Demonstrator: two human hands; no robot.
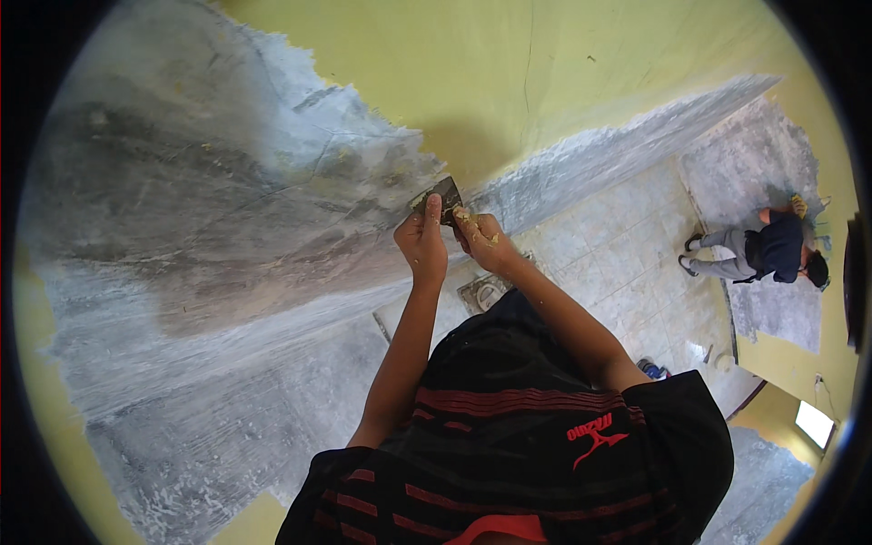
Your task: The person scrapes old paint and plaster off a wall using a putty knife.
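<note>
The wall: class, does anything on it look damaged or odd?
Yes: the yellow paint ends raggedly at a grey patch beside the scraper, so it looks stripped. A thin dark line, perhaps a crack, also mars the yellow.

Red lettering (pixel 591 427), inverted in view, and a red angular emblem (pixel 597 442) stand on the black, red-striped shirt (pixel 518 454)

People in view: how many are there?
2: the camera wearer, at the lower middle, with the left hand and right hand on a dark flat scraper; and a co-worker by the wall at far right. Others could be hidden.
</note>
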